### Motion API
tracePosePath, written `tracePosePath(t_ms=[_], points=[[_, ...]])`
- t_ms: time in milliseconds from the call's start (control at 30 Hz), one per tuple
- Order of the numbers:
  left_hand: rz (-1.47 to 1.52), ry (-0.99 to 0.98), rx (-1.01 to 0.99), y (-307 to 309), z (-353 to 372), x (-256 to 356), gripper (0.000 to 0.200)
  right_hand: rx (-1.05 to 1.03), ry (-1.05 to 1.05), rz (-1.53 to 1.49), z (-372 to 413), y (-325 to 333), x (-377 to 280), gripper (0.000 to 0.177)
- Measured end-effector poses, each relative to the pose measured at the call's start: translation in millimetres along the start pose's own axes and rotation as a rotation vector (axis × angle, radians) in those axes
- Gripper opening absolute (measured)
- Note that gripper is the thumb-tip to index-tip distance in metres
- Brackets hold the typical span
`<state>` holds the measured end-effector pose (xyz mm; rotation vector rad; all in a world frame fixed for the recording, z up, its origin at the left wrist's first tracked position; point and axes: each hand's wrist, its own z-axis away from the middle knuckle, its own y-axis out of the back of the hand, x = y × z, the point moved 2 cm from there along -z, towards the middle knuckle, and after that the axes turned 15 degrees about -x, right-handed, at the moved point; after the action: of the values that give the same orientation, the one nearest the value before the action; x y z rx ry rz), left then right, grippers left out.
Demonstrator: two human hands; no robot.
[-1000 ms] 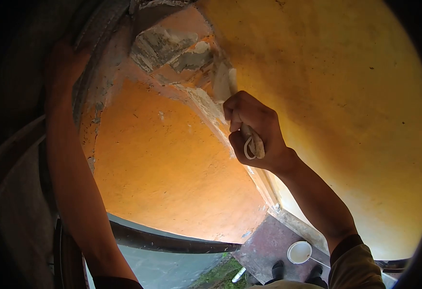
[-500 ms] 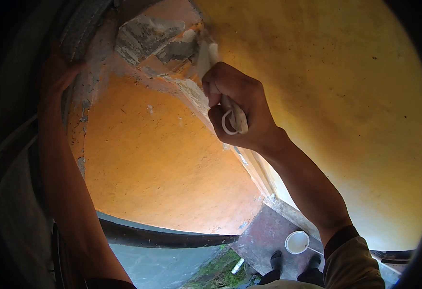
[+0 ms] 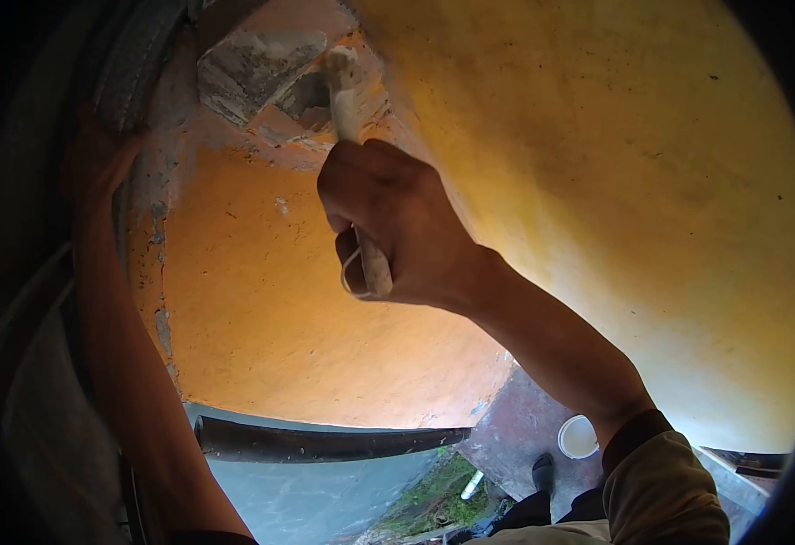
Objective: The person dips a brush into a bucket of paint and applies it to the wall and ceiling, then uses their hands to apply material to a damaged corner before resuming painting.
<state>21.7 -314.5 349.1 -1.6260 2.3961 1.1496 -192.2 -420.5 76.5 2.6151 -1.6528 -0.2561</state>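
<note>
My right hand [image 3: 397, 213] is closed round the handle of a paintbrush [image 3: 345, 104], with a thin pale loop hanging from the handle's end. The brush points up, its pale head against the rough, broken plaster patch [image 3: 266, 68] at the top of the orange wall [image 3: 279, 282]. Whether the bristles press on the surface is hard to see. On the far left, my left hand [image 3: 105, 159] is raised against a dark, rough upright edge [image 3: 138, 73]. Its fingers are lost in shadow.
A yellow wall [image 3: 615, 182] fills the right side. Below, a white bucket [image 3: 579, 437] stands on the floor [image 3: 515, 436] beside my feet. A dark pipe-like bar [image 3: 325, 442] crosses under the orange wall, with green moss [image 3: 438, 498] and a short white pipe [image 3: 473, 485] lower down.
My right hand has moved left and slightly down with the paintbrush, bringing the brush head from the wall corner onto the grey, broken patch. My left hand stays at the dark edge.
</note>
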Motion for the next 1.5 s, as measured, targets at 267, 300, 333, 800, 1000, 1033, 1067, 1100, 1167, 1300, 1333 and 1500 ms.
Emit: tracePosePath(t_ms=[267,300,333,800,1000,1033,1067,1100,1167,1300,1333,1500], points=[[0.042,-0.016,-0.003,-3.5,-3.4,-4.2,0.103,-0.196,0.062,-0.150,48.1,4.6,-8.7,0.026],[0.050,-0.026,-0.009,-5.4,-7.4,-8.3,0.103,-0.172,0.069,-0.225,46.1,4.8,-5.4,0.024],[0.057,-0.038,-0.019,-7.8,-10.1,-10.1,0.103,-0.149,0.074,-0.302,43.3,2.2,-1.5,0.023],[-0.032,-0.003,-0.006,-7.7,-9.3,-6.9,0.103,0.657,-0.172,-1.123,27.4,13.3,27.6,0.016],[0.010,-0.008,-0.014,-4.3,-5.9,-4.6,0.109,0.504,-0.238,-1.163,46.9,-19.8,-20.8,0.030],[0.014,-0.023,0.000,-6.6,-7.6,-8.0,0.109,0.483,-0.226,-1.160,52.3,-19.7,-22.2,0.030],[0.008,-0.032,0.013,-8.5,-10.0,-11.2,0.109,0.517,-0.200,-1.053,54.5,-16.7,-14.9,0.030],[0.003,-0.042,0.026,-9.9,-12.5,-13.4,0.109,0.580,-0.197,-1.009,50.9,-12.0,-7.3,0.029],[-0.008,-0.046,0.033,-10.1,-13.3,-14.7,0.109,0.674,-0.224,-1.010,38.9,-5.7,10.6,0.027],[-0.036,-0.035,0.005,-14.3,-19.3,-19.4,0.107,0.469,-0.126,-0.829,34.2,-32.4,2.5,0.026],[-0.047,-0.034,0.001,-16.6,-23.9,-23.0,0.107,0.410,-0.122,-0.890,42.0,-34.5,-2.4,0.026],[-0.051,-0.033,0.051,-18.4,-21.7,-20.5,0.108,0.521,-0.102,-1.036,69.7,-23.5,-8.8,0.024]])
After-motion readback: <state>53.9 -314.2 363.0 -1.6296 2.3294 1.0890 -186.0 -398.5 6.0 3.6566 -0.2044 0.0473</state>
